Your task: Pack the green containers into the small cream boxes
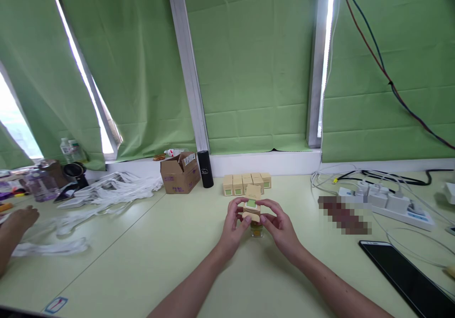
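Between my two hands is a small tan cardboard box (251, 206) with a green window, its end flaps standing open. My left hand (234, 221) grips the box's left side, thumb near the lower flap. On the opposite side my right hand (277, 223) pinches the box with thumb and fingers. Just below the box a small glass jar (257, 230) with amber-coloured contents shows on the table; whether it touches the box I cannot tell. Behind my hands several similar small boxes (237, 185) stand in a group.
A brown carton (180, 173) and a black cylinder (204, 169) stand at the back. White straps (110, 190) lie in a heap at left, near another person's hand (21, 221). At right are a power strip (398, 206), cables and a black tablet-like device (408, 275).
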A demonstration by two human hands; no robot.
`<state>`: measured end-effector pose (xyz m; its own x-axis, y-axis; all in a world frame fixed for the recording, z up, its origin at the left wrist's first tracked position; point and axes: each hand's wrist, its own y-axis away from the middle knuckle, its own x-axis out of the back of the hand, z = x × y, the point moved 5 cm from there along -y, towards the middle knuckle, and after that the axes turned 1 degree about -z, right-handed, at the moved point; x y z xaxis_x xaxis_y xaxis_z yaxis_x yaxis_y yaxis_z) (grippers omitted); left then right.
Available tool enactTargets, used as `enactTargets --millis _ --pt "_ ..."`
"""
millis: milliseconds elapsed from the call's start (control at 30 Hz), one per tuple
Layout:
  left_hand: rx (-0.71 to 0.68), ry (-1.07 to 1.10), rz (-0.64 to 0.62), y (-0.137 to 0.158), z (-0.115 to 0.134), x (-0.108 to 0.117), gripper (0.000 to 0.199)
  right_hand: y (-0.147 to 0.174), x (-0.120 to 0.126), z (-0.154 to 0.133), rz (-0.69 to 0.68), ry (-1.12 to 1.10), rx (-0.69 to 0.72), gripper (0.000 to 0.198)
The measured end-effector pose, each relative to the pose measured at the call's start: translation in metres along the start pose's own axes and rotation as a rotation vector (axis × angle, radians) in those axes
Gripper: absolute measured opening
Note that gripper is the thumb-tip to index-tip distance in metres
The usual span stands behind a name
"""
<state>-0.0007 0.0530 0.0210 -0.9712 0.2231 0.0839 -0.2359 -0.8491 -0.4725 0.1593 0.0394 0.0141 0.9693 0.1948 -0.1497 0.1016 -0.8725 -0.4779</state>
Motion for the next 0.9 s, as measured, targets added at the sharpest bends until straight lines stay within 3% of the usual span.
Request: enactTargets --millis 900 --pt "-0.008 -0.023 0.089 -0.0027 0.0009 0.0021 0.041 0.0005 -0.0026 0.0024 -0.009 0.02 0.0 0.036"
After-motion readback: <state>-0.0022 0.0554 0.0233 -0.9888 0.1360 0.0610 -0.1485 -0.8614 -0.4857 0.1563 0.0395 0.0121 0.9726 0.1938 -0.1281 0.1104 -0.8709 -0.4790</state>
